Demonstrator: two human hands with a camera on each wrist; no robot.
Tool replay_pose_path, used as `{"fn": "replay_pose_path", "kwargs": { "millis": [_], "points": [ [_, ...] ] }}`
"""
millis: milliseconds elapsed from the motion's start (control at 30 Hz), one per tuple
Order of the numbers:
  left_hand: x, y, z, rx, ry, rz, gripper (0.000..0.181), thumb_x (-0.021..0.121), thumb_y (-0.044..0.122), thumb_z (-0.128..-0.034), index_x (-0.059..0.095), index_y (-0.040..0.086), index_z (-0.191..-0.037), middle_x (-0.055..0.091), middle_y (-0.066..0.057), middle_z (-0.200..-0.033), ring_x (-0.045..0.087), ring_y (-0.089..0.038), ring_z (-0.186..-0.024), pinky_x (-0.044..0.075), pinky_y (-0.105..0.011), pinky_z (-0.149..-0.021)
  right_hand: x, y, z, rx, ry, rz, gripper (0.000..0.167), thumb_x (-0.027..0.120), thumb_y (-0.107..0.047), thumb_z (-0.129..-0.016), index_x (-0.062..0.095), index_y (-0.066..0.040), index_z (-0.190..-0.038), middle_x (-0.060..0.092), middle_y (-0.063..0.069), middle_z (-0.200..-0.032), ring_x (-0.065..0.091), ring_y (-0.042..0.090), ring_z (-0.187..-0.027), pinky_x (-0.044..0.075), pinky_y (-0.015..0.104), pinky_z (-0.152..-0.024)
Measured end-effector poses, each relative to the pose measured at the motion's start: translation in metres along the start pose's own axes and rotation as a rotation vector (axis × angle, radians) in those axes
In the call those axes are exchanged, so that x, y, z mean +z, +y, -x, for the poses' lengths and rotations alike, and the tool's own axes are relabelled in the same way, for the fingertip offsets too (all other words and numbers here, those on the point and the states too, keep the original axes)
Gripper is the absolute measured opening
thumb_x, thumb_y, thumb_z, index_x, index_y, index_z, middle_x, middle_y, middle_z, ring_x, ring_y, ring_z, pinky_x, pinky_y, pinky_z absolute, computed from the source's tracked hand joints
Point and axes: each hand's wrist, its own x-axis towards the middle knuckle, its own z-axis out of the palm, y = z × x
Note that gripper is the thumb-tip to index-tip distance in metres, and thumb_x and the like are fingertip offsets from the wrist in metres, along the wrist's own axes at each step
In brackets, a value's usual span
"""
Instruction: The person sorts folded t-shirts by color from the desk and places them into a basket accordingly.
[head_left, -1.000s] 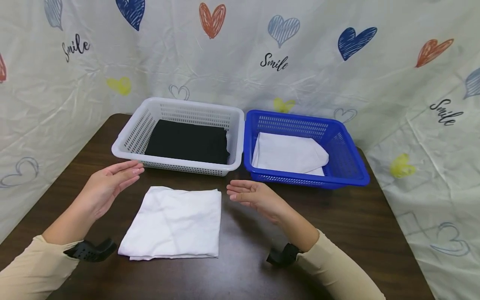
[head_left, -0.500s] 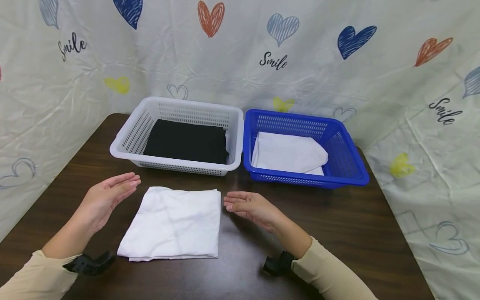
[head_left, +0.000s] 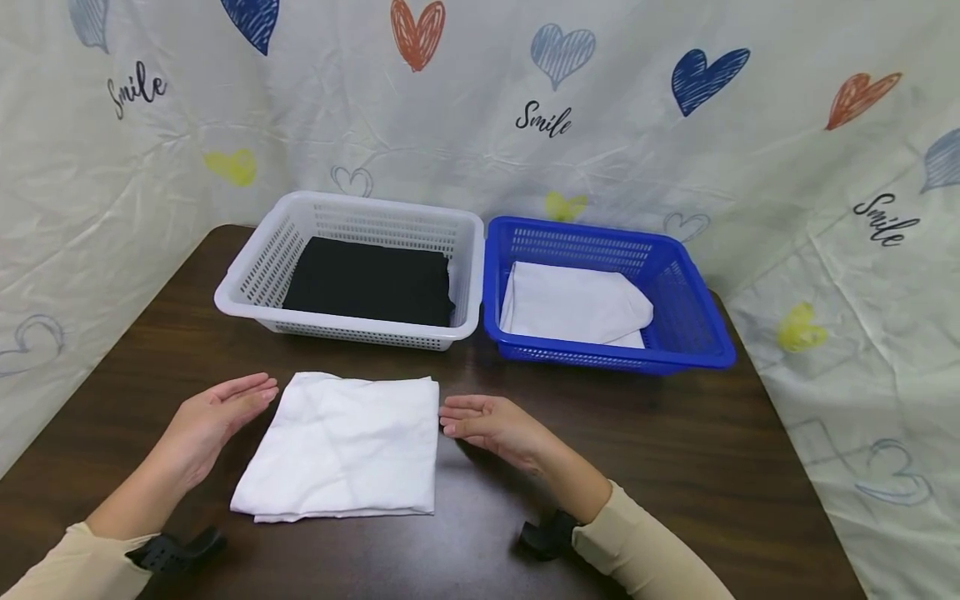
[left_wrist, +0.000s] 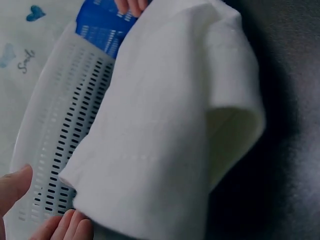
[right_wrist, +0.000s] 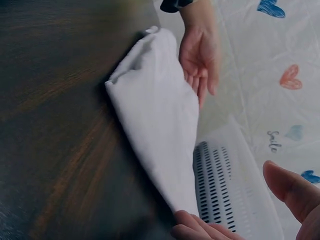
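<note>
Left hand one side, right hand the other, both grips apart, flanking the folded white cloth on the bench!

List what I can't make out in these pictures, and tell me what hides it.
Head view: the floor of the white basket beneath the black cloth, which covers it.
Head view: the inner folds of the white cloth, under its top layer.
Left wrist view: most of the blue basket, behind that white cloth; the left hand's palm, cut off by the frame.
Right wrist view: most of the right hand, cut off by the frame.
</note>
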Motion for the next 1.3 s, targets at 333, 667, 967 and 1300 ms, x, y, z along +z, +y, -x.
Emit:
{"fn": "replay_pose_path", "kwargs": {
  "millis": [333,667,967,1300],
  "points": [
    [0.000,-0.014,0.005,-0.100,0.005,0.006,0.085,0.067,0.045,-0.0928,0.029,0.000,-0.155,0.062,0.027,-0.117,0.059,0.019,-0.095,0.051,-0.006,-0.083,0.001,0.008,-0.002,-0.005,0.005,-0.026,0.059,0.060,-0.004,-0.095,0.036,0.010,-0.148,0.045,0.025,-0.150,0.047,0.032,-0.140,0.037,0.045,-0.116],
    [0.006,-0.013,0.007,-0.139,-0.030,-0.069,0.084,0.066,0.046,-0.0927,0.032,-0.001,-0.153,0.063,0.008,-0.133,0.060,0.016,-0.096,0.053,-0.010,-0.085,0.002,0.016,-0.004,-0.008,-0.008,-0.031,0.057,0.056,-0.003,-0.096,0.035,0.012,-0.147,0.048,0.028,-0.147,0.059,0.023,-0.127,0.043,0.039,-0.113],
    [0.010,-0.015,0.006,-0.153,-0.048,0.050,0.076,0.068,0.034,-0.0948,0.035,-0.007,-0.150,0.063,0.023,-0.104,0.063,0.011,-0.093,0.054,-0.011,-0.082,0.004,0.021,-0.009,0.023,0.004,-0.093,0.054,0.058,-0.005,-0.097,0.039,0.012,-0.145,0.057,0.025,-0.139,0.065,0.013,-0.109,0.046,0.038,-0.110],
    [0.012,-0.015,0.004,-0.206,-0.069,0.088,0.079,0.068,0.033,-0.0945,0.031,-0.007,-0.151,0.061,0.017,-0.109,0.063,0.006,-0.094,0.056,-0.015,-0.084,0.015,0.023,-0.018,0.037,-0.015,-0.131,0.054,0.058,-0.003,-0.096,0.040,0.013,-0.143,0.056,0.022,-0.139,0.061,0.016,-0.111,0.040,0.045,-0.114]
  ]
}}
